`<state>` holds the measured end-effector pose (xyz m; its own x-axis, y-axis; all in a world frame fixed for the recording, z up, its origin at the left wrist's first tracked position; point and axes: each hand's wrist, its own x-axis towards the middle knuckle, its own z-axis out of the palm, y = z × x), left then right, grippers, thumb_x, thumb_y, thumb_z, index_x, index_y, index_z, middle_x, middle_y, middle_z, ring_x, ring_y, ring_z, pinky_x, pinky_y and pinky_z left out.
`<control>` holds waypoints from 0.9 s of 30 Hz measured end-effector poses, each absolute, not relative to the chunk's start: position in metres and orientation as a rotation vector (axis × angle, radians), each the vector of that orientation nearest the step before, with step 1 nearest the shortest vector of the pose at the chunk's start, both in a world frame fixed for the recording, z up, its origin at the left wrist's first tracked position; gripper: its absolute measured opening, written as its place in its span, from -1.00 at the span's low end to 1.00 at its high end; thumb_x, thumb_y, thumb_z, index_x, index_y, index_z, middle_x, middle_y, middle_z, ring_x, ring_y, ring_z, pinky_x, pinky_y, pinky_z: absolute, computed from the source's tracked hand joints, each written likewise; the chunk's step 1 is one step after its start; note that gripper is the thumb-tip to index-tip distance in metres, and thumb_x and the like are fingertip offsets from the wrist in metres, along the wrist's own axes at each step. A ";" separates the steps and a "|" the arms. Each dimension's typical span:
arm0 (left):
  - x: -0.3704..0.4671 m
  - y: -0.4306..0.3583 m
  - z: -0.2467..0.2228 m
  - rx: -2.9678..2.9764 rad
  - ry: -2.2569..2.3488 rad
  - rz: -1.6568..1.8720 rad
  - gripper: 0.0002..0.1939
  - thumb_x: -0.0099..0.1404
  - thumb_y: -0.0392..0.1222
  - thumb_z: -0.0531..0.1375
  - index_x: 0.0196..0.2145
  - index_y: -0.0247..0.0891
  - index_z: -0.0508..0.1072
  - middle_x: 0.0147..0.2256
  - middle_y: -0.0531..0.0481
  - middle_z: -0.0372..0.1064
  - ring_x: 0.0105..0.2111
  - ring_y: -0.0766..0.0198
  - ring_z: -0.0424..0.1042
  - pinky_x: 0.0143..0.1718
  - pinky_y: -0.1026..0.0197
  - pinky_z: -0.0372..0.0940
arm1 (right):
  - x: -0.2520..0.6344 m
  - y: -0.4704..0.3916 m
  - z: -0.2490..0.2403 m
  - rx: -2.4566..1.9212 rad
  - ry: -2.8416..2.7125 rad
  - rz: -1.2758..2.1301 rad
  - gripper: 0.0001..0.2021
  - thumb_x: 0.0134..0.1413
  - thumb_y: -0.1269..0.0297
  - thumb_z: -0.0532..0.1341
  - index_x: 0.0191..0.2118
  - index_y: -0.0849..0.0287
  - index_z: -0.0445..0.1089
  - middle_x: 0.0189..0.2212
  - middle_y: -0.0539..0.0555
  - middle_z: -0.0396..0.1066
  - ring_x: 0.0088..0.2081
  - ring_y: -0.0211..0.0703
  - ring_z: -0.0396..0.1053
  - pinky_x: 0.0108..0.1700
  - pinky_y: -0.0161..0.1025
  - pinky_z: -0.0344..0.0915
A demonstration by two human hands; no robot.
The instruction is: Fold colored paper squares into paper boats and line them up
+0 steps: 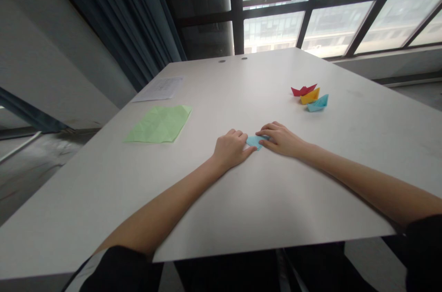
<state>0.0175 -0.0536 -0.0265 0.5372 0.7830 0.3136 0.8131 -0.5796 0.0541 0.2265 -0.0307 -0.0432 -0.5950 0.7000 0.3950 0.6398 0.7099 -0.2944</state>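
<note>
A small folded piece of light blue paper [254,141] lies on the white table between my two hands. My left hand [232,149] grips its left side, with the fingers curled and the thumb along the near edge. From the other side, my right hand [280,139] pinches the paper's right part between thumb and fingers. My fingers cover both ends of the paper, so its full outline is hidden. Beyond my right hand stand three folded paper boats: a red one [304,90], a yellow one [310,96] and a blue one [318,103], close together.
A creased green sheet of paper [159,124] lies on the left of the table [221,204]. Behind it is a white printed sheet [159,88] near the left edge. Blue curtains [138,20] and a large window [276,29] stand past the far edge.
</note>
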 end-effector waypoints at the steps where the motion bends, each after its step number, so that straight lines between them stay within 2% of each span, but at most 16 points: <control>1: 0.018 -0.054 -0.026 -2.655 -1.384 -0.507 -0.67 0.18 0.10 0.11 -0.38 -0.25 0.38 -0.27 -0.13 0.36 -0.20 0.12 0.28 -0.40 0.22 0.23 | 0.226 -0.031 -0.043 -1.027 -2.425 0.183 -0.75 0.08 0.21 0.12 -0.17 0.17 0.42 -0.23 0.18 0.40 -0.19 -0.04 0.31 -0.08 -0.06 0.22; 4: 0.019 -0.055 -0.025 -2.658 -1.332 -0.574 -0.78 0.17 -0.01 0.15 -0.37 -0.23 0.40 -0.21 -0.11 0.32 -0.17 0.13 0.26 -0.41 0.23 0.23 | 0.225 -0.030 -0.042 -1.074 -2.363 0.262 -0.82 0.03 0.23 0.15 -0.27 0.19 0.39 -0.33 0.13 0.41 -0.25 -0.08 0.31 -0.16 -0.13 0.24; 8: 0.021 -0.057 -0.026 -2.777 -1.359 -0.683 -0.87 0.19 -0.16 0.12 -0.34 -0.22 0.42 -0.29 -0.05 0.29 -0.31 0.24 0.31 -0.38 0.23 0.27 | 0.221 -0.032 -0.036 -1.218 -2.150 0.371 -0.88 -0.04 0.23 0.20 -0.39 0.16 0.33 -0.49 0.01 0.36 -0.45 -0.22 0.28 -0.37 -0.27 0.21; 11: 0.024 -0.055 -0.028 -2.894 -1.500 -1.002 -0.84 0.21 -0.17 0.10 -0.29 -0.25 0.42 -0.24 -0.05 0.28 -0.41 0.35 0.33 -0.38 0.26 0.32 | 0.217 -0.037 -0.031 -1.170 -2.054 0.349 -0.89 -0.05 0.23 0.21 -0.42 0.15 0.31 -0.52 -0.02 0.35 -0.50 -0.27 0.25 -0.41 -0.30 0.19; 16: 0.028 -0.051 -0.030 -2.923 -1.683 -1.546 -0.79 0.19 -0.09 0.15 -0.32 -0.30 0.41 -0.10 -0.14 0.25 -0.28 0.31 0.39 -0.37 0.30 0.36 | 0.210 -0.046 -0.032 -1.011 -2.053 0.272 -0.93 0.01 0.28 0.17 -0.39 0.14 0.35 -0.45 0.02 0.38 -0.42 -0.25 0.30 -0.35 -0.30 0.24; 19: 0.029 -0.049 -0.031 -2.969 -1.775 -1.720 -0.74 0.19 -0.02 0.15 -0.36 -0.31 0.36 -0.28 -0.06 0.36 -0.33 0.31 0.42 -0.35 0.29 0.36 | 0.207 -0.050 -0.032 -0.963 -2.045 0.259 -0.90 0.05 0.25 0.15 -0.36 0.13 0.37 -0.42 0.05 0.40 -0.39 -0.22 0.33 -0.32 -0.27 0.28; 22: 0.029 -0.047 -0.032 -2.931 -1.836 -1.857 -0.71 0.18 0.01 0.15 -0.43 -0.30 0.29 -0.43 0.04 0.34 -0.40 0.33 0.42 -0.40 0.33 0.32 | 0.205 -0.052 -0.031 -0.918 -2.055 0.282 -0.86 0.09 0.24 0.13 -0.33 0.13 0.39 -0.40 0.07 0.43 -0.37 -0.22 0.36 -0.29 -0.26 0.31; 27: 0.029 -0.047 -0.032 -2.871 -1.838 -2.009 -0.76 0.15 -0.06 0.19 -0.42 -0.28 0.25 -0.45 0.10 0.29 -0.46 0.39 0.41 -0.47 0.39 0.27 | 0.203 -0.054 -0.029 -0.891 -2.040 0.357 -0.87 0.08 0.26 0.14 -0.33 0.15 0.40 -0.39 0.06 0.44 -0.40 -0.26 0.39 -0.37 -0.33 0.35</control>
<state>0.0289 -0.0471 -0.0317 0.2019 0.9377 0.2827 0.1986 -0.3219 0.9257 0.2031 -0.0538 -0.0287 -0.3767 0.7060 0.5997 0.4604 0.7045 -0.5402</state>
